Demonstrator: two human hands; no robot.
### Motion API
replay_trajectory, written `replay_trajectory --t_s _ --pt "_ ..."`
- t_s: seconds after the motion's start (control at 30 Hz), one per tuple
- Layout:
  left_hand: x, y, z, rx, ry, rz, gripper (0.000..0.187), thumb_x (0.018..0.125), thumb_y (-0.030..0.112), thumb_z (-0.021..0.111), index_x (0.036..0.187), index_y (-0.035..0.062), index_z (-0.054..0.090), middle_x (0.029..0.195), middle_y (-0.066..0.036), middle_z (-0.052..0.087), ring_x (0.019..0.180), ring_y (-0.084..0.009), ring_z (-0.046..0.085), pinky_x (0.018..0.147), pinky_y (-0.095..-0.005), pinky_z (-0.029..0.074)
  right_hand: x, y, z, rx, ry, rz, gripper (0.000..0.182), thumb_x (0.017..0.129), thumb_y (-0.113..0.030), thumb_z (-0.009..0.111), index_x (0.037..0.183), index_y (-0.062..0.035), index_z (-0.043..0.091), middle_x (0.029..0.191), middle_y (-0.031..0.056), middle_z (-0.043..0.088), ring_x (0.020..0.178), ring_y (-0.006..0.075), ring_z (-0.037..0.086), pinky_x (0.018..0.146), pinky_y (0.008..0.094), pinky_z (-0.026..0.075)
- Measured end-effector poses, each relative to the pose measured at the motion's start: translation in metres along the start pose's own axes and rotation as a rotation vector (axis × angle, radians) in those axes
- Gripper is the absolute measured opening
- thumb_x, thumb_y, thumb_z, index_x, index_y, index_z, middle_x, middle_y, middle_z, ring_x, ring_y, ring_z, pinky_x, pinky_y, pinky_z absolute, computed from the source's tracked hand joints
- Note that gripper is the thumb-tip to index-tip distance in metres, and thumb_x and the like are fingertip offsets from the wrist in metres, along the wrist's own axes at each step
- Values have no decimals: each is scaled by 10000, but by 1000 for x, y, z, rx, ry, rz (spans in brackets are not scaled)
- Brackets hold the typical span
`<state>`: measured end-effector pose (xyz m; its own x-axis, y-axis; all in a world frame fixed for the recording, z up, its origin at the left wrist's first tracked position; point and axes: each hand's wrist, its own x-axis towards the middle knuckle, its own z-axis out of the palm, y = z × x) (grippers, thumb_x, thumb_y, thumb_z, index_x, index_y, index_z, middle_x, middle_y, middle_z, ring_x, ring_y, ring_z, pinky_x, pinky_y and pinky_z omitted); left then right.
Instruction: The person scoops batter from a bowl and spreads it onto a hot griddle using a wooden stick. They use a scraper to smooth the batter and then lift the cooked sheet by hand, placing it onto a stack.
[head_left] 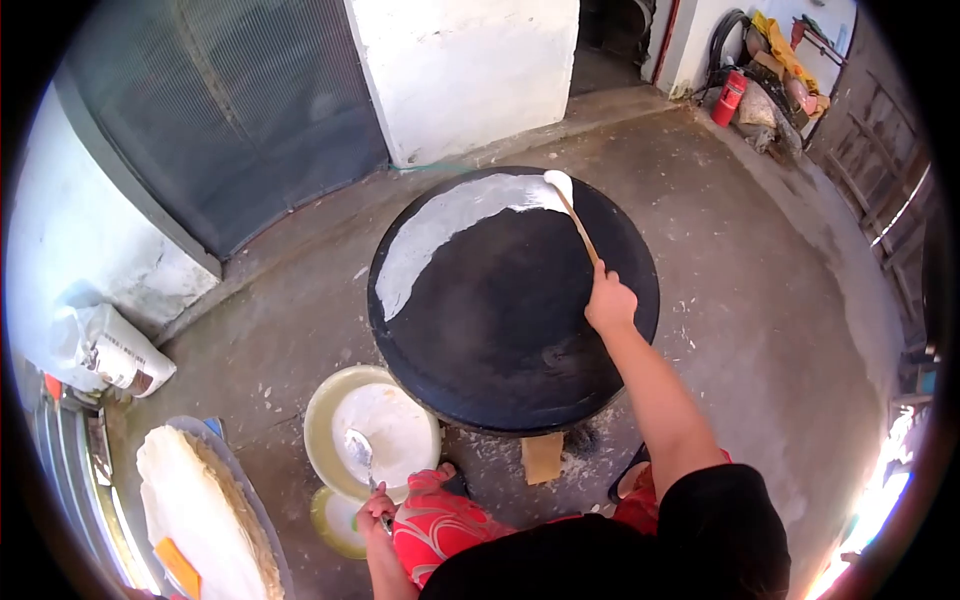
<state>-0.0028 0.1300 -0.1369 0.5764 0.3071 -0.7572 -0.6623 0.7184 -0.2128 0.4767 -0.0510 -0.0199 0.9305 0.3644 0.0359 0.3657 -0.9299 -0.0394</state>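
A large round black griddle (480, 320) stands in front of me. A curved band of white batter (425, 235) coats its left and far edge. My right hand (611, 300) is closed around the wooden handle of a batter spreader (577, 222), whose white-covered end touches the far edge at the end of the band. Down at the left, my left hand (377, 508) grips a metal ladle (361, 448), its bowl over a pale tub (318, 425) of white batter. A yellowish bowl (335, 530) sits partly hidden below the tub.
At lower left is a tall stack of thin pale flatbreads (205, 510) with an orange scraper (178, 567) on top. A white sack (125, 350) leans by the wall. Under the griddle's near edge is a tan block (542, 458). A red fire extinguisher (729, 98) stands far right.
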Motion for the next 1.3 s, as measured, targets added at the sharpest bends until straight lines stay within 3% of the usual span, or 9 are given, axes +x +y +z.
replay_trajectory --t_s 0.2,0.27,0.43,0.6,0.8,0.97,1.03,1.13,1.3 --pt "-29 -10 34 -19 -1 81 266 820 0 303 1041 -122 387 588 -32 401 429 -109 391 362 -213 372 -34 51 27 784 124 -115 358 847 -129 439 1195 -49 431 955 153 583 788 243 600 675 331 476" --pt "-46 -16 47 -90 -106 27 252 836 13 300 1034 -117 387 587 -27 403 422 -109 389 361 -212 373 -22 64 14 1103 -62 11 275 889 -142 428 1144 -66 493 810 49 587 553 90 531 495 244 427" --pt "-85 -36 85 -76 -92 94 204 872 69 298 943 -80 418 547 -17 395 433 -107 437 349 -205 390 52 107 57 828 195 8 370 894 -131 374 1259 -173 422 720 12 570 427 75 414 403 222 366" --pt "-105 -55 100 -76 -192 54 180 873 66 297 822 -41 433 529 -24 405 422 -106 419 356 -210 386 35 72 3 1264 -367 305 327 880 -153 388 1183 -165 510 627 20 530 385 89 383 338 241 304" --pt "-107 -82 116 -47 -177 76 172 870 57 295 860 -56 423 547 -22 403 422 -101 404 366 -211 375 47 76 27 1207 -243 281 315 866 -144 410 1157 -142 530 594 5 498 375 81 374 328 238 284" --pt "-89 -76 108 -16 -165 95 182 861 34 295 942 -97 392 567 -33 405 431 -107 412 364 -213 370 43 80 38 1143 -287 144 294 847 -120 431 1107 -106 568 720 31 596 577 129 544 537 276 441" --pt "-87 -78 106 9 -134 109 193 846 16 295 972 -110 370 582 -42 408 433 -112 416 366 -219 369 72 102 109 1159 38 90 275 844 -135 444 1079 -87 579 859 83 639 746 172 601 680 283 450" --pt "-82 -77 108 43 -100 149 216 827 -1 300 1001 -112 364 603 -46 415 438 -114 419 369 -221 367 49 48 73 1106 -173 45 262 854 -109 443 1066 -47 584 924 82 629 856 152 574 777 235 416" --pt "-79 -71 104 83 -105 188 238 800 -17 307 995 -117 400 653 -47 429 445 -113 412 367 -213 363 -3 41 -16 603 -176 73 280 823 -295 459 1073 -271 583 1010 61 601 932 249 567 795 347 444"
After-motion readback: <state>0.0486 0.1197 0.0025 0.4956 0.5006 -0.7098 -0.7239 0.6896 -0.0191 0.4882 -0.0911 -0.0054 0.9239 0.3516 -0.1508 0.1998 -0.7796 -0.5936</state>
